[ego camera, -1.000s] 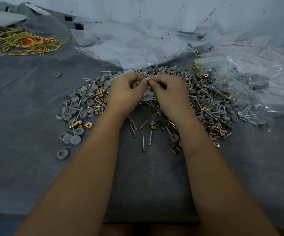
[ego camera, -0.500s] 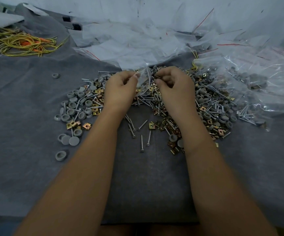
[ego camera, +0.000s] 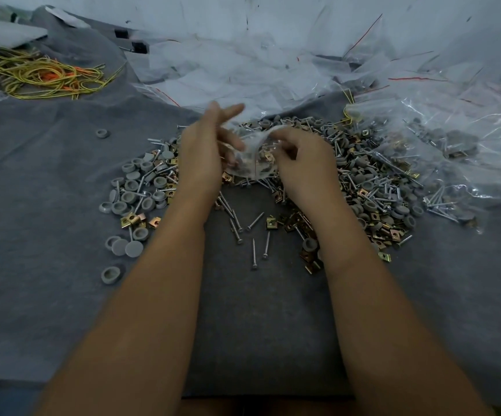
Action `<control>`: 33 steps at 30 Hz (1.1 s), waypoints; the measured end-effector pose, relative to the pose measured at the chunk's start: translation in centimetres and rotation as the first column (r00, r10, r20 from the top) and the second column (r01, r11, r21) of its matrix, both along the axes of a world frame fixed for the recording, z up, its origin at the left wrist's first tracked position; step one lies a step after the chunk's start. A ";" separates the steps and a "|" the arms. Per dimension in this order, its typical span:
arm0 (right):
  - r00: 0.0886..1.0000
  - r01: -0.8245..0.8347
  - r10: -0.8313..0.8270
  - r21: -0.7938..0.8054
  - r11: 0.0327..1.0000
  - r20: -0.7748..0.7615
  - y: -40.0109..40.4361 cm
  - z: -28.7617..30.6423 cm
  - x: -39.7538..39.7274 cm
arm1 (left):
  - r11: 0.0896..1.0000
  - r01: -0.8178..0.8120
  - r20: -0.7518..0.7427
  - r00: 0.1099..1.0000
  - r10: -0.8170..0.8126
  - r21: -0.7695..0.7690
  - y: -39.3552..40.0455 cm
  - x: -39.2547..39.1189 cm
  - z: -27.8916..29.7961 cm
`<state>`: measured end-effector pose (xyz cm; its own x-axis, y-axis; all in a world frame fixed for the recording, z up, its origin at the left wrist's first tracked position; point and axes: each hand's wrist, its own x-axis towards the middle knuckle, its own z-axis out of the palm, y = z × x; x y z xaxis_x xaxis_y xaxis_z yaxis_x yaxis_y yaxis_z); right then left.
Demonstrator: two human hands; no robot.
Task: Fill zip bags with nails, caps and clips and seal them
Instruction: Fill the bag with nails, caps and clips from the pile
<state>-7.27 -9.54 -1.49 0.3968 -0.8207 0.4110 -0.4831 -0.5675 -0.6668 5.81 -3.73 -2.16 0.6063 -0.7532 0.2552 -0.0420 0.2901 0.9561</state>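
Note:
A small clear zip bag [ego camera: 252, 159] hangs open over the heap of parts between my hands. My right hand [ego camera: 301, 159] pinches its upper rim from the right. My left hand [ego camera: 205, 148] is at the bag's left side with its fingers stretched out and its thumb against the plastic. Under and around the hands lie grey caps [ego camera: 135, 187], silver nails [ego camera: 237, 225] and gold clips [ego camera: 291, 223], spread on a grey cloth [ego camera: 258, 325]. What is inside the bag is hard to tell from the heap behind it.
Filled clear bags [ego camera: 453, 151] pile up at the right. Empty zip bags [ego camera: 243, 70] with red lines lie in a heap at the back. A tangle of yellow and orange wire [ego camera: 42, 76] sits at the far left. One stray cap [ego camera: 102, 133] lies apart.
My left hand has let go its pinch and spread its fingers. The bag's mouth, earlier held tight between both hands, has opened wider, with my right hand still pinching its rim.

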 end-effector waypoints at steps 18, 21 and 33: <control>0.995 -0.066 0.055 0.126 0.990 0.087 -0.1 0.5 0.4 | 0.742 -0.619 0.624 0.693 0.362 0.256 0.3 1.8 -0.6; 0.999 -0.035 0.033 0.137 0.990 0.016 -0.2 0.5 0.9 | 0.753 -0.657 0.563 0.637 0.527 0.038 0.5 1.7 -0.6; 0.982 -0.148 0.157 0.096 0.984 -0.101 0.8 0.4 0.5 | 0.982 -0.098 0.458 0.889 0.013 0.162 -1.3 -1.1 -1.5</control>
